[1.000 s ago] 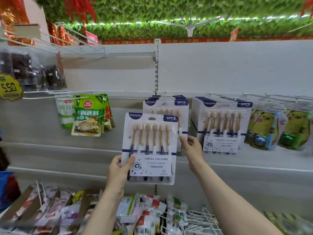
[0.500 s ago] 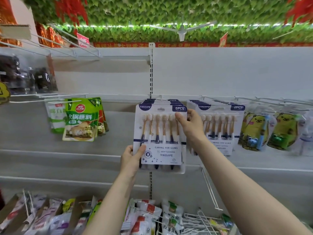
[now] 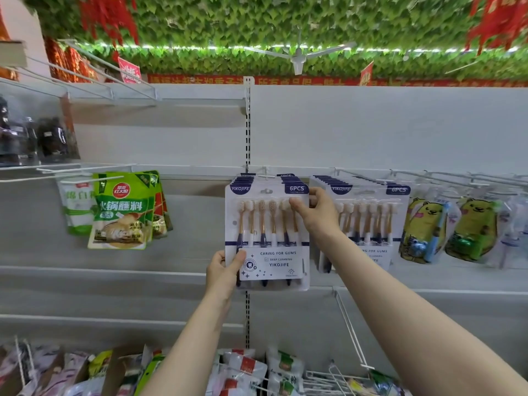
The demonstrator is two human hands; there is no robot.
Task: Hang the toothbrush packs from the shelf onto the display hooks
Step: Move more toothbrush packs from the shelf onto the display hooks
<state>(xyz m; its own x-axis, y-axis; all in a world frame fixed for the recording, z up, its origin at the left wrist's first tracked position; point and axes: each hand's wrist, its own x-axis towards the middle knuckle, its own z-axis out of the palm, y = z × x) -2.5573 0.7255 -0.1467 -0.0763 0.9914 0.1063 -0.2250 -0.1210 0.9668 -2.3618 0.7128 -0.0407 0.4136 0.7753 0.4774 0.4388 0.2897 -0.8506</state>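
Observation:
A white and navy toothbrush pack (image 3: 267, 232) with six brushes is upright in front of a row of like packs on a display hook (image 3: 264, 176). Its hang hole sits just below the hook's tip. My left hand (image 3: 225, 271) pinches the pack's lower left corner. My right hand (image 3: 317, 211) grips its upper right edge, thumb over the brush heads. A second full row of toothbrush packs (image 3: 368, 218) hangs on the hook to the right.
Green sauce pouches (image 3: 123, 210) hang at the left, yellow bear-print packs (image 3: 445, 227) at the right. Bare white hooks (image 3: 457, 177) jut out above the bear packs. Loose packets (image 3: 245, 370) and wire hooks (image 3: 337, 378) lie on the shelf below.
Both hands have lifted the pack up and to the right, from below the rows to the front of the left row of hung packs. My right hand shifted onto its upper right edge.

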